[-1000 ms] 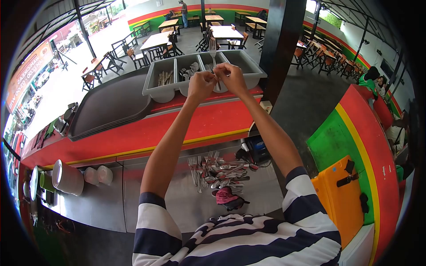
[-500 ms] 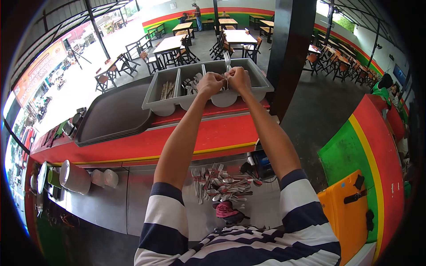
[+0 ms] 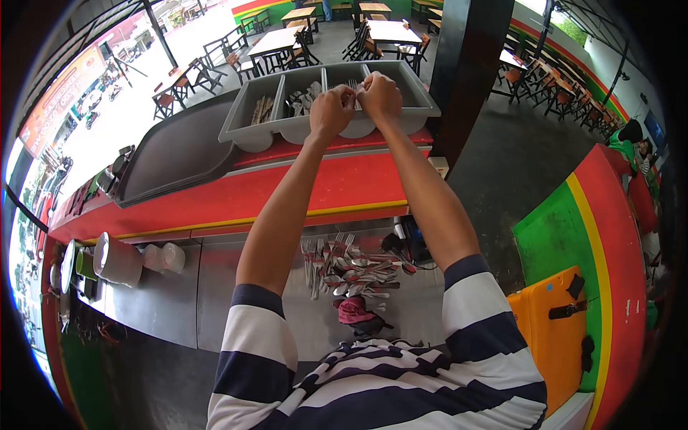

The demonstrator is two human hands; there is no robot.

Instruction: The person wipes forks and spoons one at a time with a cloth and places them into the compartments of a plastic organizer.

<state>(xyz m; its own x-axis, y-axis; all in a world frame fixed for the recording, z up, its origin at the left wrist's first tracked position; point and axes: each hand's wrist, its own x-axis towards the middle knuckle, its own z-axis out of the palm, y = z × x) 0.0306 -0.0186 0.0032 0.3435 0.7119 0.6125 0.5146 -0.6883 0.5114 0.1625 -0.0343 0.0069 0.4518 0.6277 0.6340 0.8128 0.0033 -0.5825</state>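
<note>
Both of my hands are over the grey cutlery tray (image 3: 247,132), at its third compartment from the left. My left hand (image 3: 331,112) is closed near the divider, fingertips pinched together. My right hand (image 3: 380,97) is closed too, close beside it, over the compartment's right side. What either hand holds, if anything, is hidden by the fingers. Fork tines (image 3: 352,84) show between the hands, inside the compartment. Spoons (image 3: 304,99) lie in the second compartment, and thin wrapped sticks (image 3: 262,110) in the first.
Dark brown serving trays (image 3: 175,147) are stacked left of the cutlery tray on the red counter (image 3: 337,179). Below, a pile of loose forks and spoons (image 3: 355,269) lies on the steel worktop (image 3: 244,251), near a pink-and-black cloth item (image 3: 355,313). A dark pillar (image 3: 469,79) stands at right.
The fork that stood upright by my right hand no longer sticks up; tines now show lower between the hands. My hands have moved slightly apart. The view has tilted down.
</note>
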